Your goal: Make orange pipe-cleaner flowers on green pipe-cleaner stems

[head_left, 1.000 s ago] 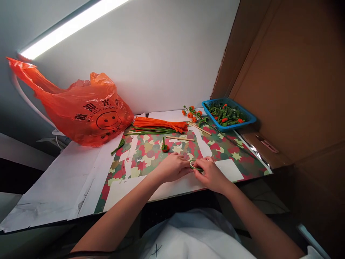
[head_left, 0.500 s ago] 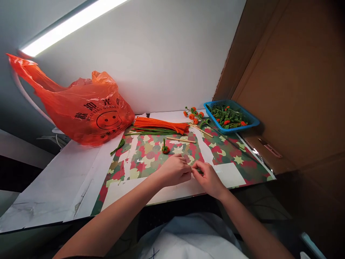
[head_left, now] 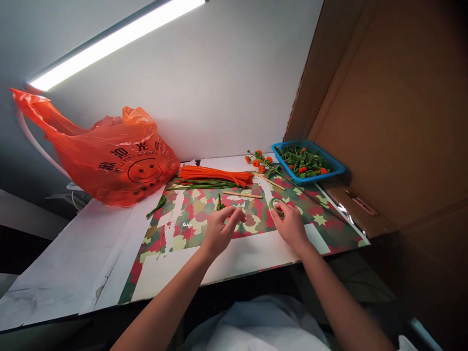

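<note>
Behind the tape roll (head_left: 277,204) — orange stems (head_left: 215,174), wooden sticks (head_left: 239,194), blue basket (head_left: 314,178).

Orange smiley-print bag (head_left: 109,156), blue basket (head_left: 337,168), red-and-green star-camouflage mat (head_left: 193,220), pale green tape ring (head_left: 273,204).

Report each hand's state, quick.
Left hand: open, holding nothing.
Right hand: closed on the green ring.
</note>
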Demonstrator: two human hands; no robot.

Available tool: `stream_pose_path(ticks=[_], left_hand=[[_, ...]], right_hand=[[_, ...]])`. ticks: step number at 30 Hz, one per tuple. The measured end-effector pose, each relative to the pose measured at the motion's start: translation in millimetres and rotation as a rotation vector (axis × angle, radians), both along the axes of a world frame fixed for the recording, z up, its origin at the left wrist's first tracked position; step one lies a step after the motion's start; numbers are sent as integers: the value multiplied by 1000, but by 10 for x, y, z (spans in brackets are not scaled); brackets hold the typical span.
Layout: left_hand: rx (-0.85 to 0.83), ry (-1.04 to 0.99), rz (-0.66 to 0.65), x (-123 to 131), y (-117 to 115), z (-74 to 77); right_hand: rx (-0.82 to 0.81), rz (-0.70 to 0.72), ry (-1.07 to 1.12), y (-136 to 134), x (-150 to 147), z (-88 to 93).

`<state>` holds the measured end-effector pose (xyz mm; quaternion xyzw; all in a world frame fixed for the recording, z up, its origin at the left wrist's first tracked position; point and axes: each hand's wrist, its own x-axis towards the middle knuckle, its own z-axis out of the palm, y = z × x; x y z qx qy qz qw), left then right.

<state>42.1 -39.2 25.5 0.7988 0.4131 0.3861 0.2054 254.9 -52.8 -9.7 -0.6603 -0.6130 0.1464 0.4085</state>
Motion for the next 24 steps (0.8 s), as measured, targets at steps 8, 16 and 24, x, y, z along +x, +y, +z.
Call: stream_pose_path(ticks=[8, 16, 24], left_hand=[[-119, -250, -76, -155, -192, -31], [104, 189, 115, -346, -288, -141], [-14, 272, 360, -773, 74, -309]], right_hand=[[74, 166, 19, 48, -116, 373], [-339, 741, 570, 152, -608, 529], [-192, 591, 104, 400, -677, 304]])
